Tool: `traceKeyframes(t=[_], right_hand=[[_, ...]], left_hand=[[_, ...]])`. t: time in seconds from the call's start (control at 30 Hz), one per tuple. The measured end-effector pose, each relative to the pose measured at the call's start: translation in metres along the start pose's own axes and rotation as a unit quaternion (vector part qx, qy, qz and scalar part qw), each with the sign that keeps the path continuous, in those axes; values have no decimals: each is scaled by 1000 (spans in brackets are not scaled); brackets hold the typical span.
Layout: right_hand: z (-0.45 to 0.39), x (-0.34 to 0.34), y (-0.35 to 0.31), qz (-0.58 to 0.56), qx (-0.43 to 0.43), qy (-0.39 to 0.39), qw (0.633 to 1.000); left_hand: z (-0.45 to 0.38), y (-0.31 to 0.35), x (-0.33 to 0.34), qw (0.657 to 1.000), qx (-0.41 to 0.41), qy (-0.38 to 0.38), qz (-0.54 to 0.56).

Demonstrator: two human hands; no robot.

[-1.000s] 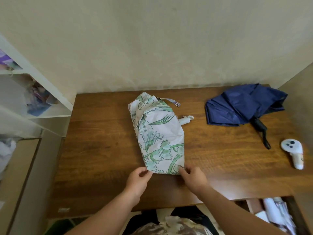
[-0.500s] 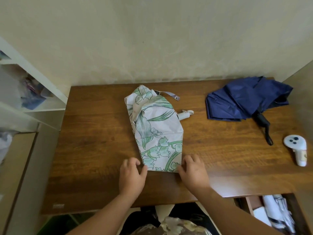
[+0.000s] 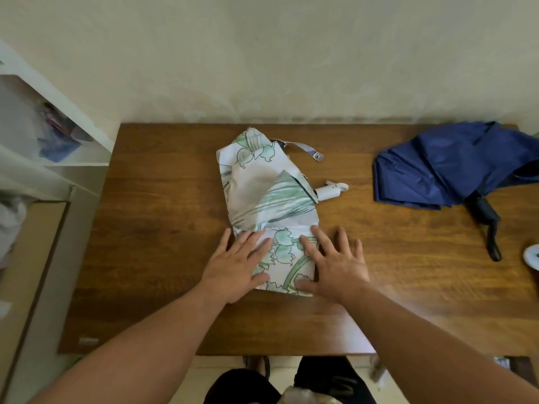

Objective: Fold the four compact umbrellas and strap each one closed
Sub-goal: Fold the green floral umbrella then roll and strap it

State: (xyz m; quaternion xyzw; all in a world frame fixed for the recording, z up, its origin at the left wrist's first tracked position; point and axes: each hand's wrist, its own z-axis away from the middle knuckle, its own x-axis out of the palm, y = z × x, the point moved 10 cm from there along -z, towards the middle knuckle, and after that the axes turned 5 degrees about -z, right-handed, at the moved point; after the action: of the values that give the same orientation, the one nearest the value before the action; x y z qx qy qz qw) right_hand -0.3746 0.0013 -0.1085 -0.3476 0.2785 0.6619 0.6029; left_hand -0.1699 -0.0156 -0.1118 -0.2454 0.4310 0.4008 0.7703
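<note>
A white umbrella with green flower print [image 3: 262, 193] lies flattened in the middle of the wooden table [image 3: 163, 217]. Its white handle [image 3: 331, 191] sticks out to the right and its strap with a snap [image 3: 309, 150] trails at the far end. My left hand [image 3: 236, 263] lies flat on the near left of the fabric with fingers spread. My right hand [image 3: 335, 263] presses flat on the near right edge. A dark blue umbrella [image 3: 455, 167] lies loosely bunched at the far right, its black handle [image 3: 487, 223] pointing toward me.
A white controller [image 3: 532, 256] shows partly at the right edge of the table. White shelves [image 3: 49, 135] with clutter stand to the left. The wall runs along the table's far edge. My legs show below the near edge.
Both hands went from pinching the near corners of the floral fabric to lying flat on it, further up. The near part of the canopy has been folded over.
</note>
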Motion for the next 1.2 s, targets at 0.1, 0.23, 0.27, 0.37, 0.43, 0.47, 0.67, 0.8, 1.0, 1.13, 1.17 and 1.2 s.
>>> traceKeyframes(t=[0.1,0.23,0.27,0.37,0.43,0.47,0.67,0.8,1.0,1.13,1.17,1.2], right_hand=[[-3,5,6,12,-5,-12,1000],[6,8,17,1,-15,2,1000],[13,10,26,-11,-9,10,1000],[40,20,54,-35,1,25,999],[52,27,67,-63,11,19,998],[55,28,67,-86,16,14,996],[62,-20,37,-280,47,159,945],[61,2,-2,-418,91,40,903],[70,24,-20,-495,107,-13,862],[85,-1,-15,-580,109,36,807],[88,-12,-14,-602,108,45,790],[91,-24,-12,-620,106,59,775]], left_hand=[[7,-7,11,999,-13,-9,-29],[38,-14,28,998,-26,43,27],[53,-21,39,997,-41,49,38],[107,-52,70,989,-115,64,61],[125,-64,74,984,-143,63,89],[126,-68,67,979,-159,72,106],[82,-73,13,792,-340,80,501],[74,-32,16,665,-356,36,656],[94,21,32,619,-309,-72,718],[99,19,22,588,-287,-44,755],[98,16,14,570,-275,-25,774],[97,14,3,551,-259,-5,794]])
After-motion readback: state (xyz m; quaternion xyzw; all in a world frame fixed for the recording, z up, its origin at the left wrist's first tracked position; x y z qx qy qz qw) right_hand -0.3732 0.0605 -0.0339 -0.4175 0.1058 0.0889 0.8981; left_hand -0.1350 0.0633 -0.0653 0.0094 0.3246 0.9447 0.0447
